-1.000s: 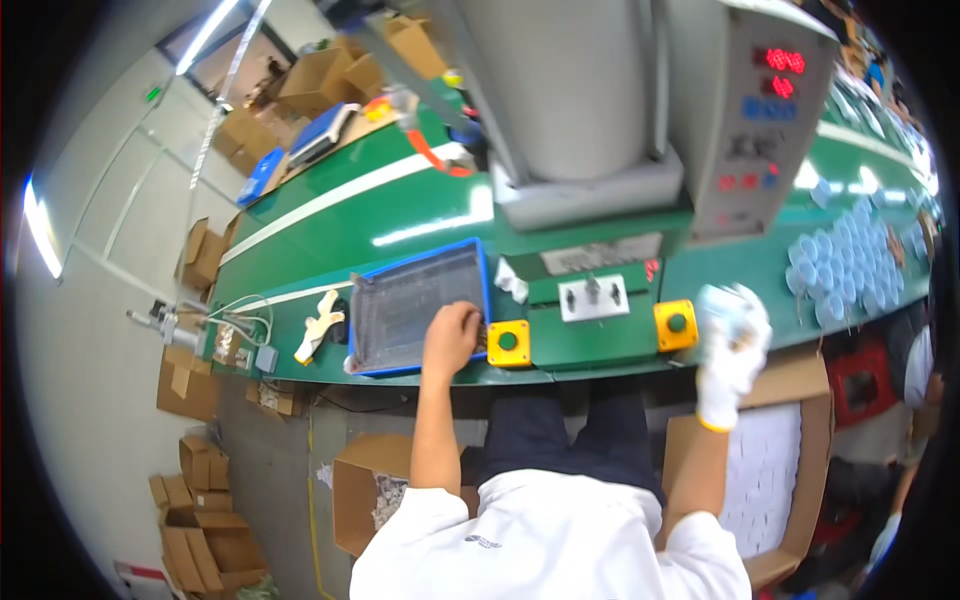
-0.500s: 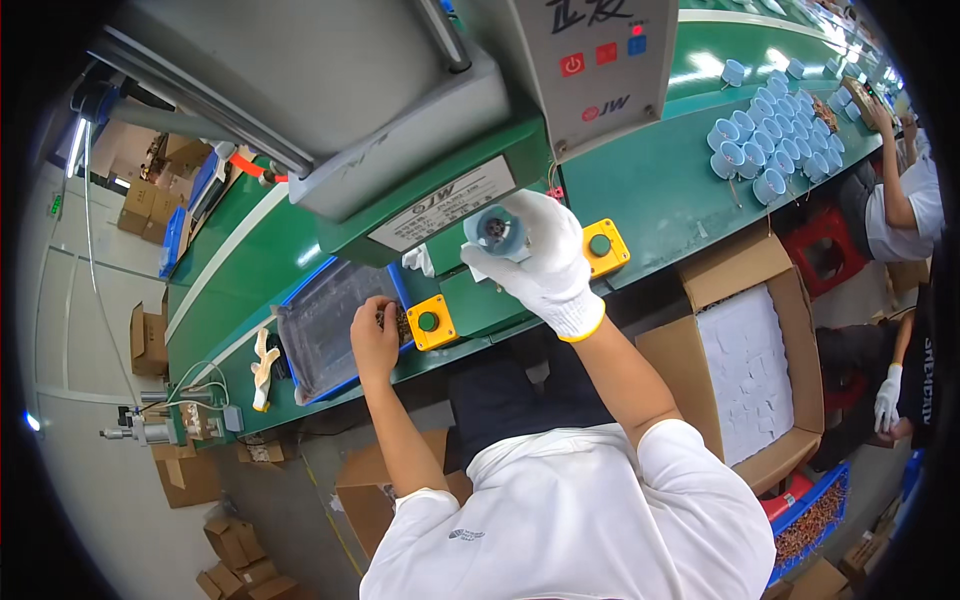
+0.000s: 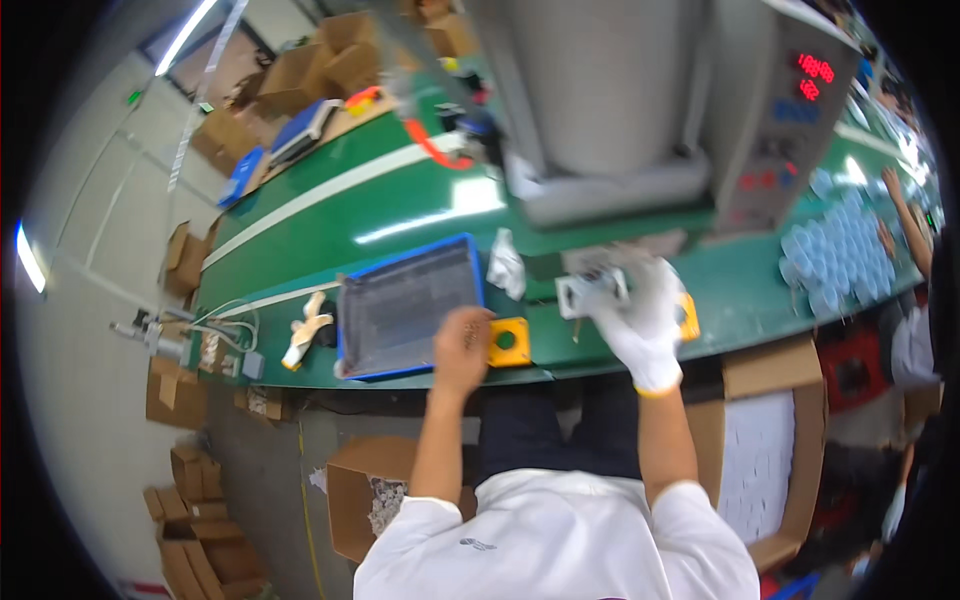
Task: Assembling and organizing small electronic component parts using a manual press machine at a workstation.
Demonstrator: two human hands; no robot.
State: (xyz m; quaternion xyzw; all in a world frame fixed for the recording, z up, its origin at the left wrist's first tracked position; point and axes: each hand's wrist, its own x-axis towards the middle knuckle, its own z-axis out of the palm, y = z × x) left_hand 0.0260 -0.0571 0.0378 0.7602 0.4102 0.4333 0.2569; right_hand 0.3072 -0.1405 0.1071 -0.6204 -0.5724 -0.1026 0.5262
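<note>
My left hand (image 3: pixel 461 355) is bare and raised at the right corner of a blue-rimmed tray (image 3: pixel 352 369), beside a yellow button box (image 3: pixel 512 353). Its fingers are curled, with small dark bits showing among them, too blurred to name more exactly. My right hand (image 3: pixel 645 325), in a white glove with a yellow cuff edge, reaches under the press (image 3: pixel 610 190) to a pale metal fixture (image 3: pixel 572 297). Motion smears its fingers, and whether the light-blue cup is still in them is hidden. A second yellow button box (image 3: pixel 689 317) shows partly behind that glove.
Many light-blue cups (image 3: pixel 835 255) stand on the green bench at the right, near another person's arm (image 3: pixel 905 215). A crumpled white cloth (image 3: pixel 507 264) lies by the tray, a loose glove (image 3: pixel 309 328) left of it. An open carton (image 3: pixel 770 367) stands below the bench edge.
My view has swung, shifting the scene. My left hand has lifted from the small brown parts at the tray corner. The right hand, earlier holding a light-blue cup up, is now at the fixture.
</note>
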